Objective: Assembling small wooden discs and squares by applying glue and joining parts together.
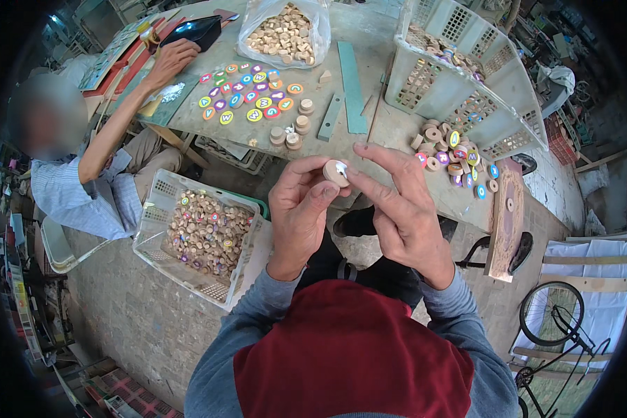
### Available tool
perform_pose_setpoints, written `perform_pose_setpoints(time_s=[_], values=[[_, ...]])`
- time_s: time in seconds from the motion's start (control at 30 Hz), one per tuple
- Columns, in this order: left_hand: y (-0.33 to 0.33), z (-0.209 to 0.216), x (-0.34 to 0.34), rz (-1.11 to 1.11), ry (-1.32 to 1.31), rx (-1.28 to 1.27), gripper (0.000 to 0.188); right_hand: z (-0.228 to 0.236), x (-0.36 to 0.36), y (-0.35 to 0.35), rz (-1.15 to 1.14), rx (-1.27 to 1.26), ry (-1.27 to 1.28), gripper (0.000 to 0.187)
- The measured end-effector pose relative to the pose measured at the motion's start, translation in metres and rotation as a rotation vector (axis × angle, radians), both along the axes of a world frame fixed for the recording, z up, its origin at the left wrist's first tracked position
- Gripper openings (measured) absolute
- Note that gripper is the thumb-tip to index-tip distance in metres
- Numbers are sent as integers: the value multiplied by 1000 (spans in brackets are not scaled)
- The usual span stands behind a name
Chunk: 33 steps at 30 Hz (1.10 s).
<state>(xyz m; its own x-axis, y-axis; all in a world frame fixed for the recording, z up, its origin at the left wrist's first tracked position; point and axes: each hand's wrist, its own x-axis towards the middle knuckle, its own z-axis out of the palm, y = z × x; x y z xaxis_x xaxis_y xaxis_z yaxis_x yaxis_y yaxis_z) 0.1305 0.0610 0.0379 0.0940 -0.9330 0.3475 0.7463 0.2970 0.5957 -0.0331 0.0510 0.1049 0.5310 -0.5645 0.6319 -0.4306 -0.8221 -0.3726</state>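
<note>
Between the thumb and fingers of my left hand (297, 209) is a small round wooden disc (332, 175), its face turned to the right with a white smear on it. My right hand (412, 212) has its fingers spread; one fingertip touches or nearly touches the smeared face, and nothing is gripped. Beyond my hands, short stacks of plain wooden discs (302, 125) stand on the table. Further left lie several colourful lettered discs (263, 102). A pile of wooden discs (433, 148), some with coloured faces, sits to the right.
A white crate (425, 80) stands at the back right. A plastic bag (318, 52) holds wooden pieces. On the table lie a green strip (352, 87) and a metal bar (330, 117). A crate of discs (160, 182) stands low left. A co-worker's hand (174, 61) rests by a dark device.
</note>
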Motion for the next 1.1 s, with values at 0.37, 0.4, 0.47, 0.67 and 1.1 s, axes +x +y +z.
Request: perform_pose_setpoints(time_s=[0.37,0.4,0.47,0.67,1.1], values=[[3,-4,-7,254,-157,-17,32,-5,-4,2,-31,-79,15,55],[2,-2,-7,253,-159,-17,32,-4,-5,1,0,-61,-9,54],[1,1,-7,200,-85,-31,33,-6,-7,1,25,-43,-33,53],[0,-5,-3,91,-82,-91,37,-14,-2,-4,25,224,-333,54],[1,-7,-5,18,-81,-21,39,-24,-11,-8,97,250,-268,54]])
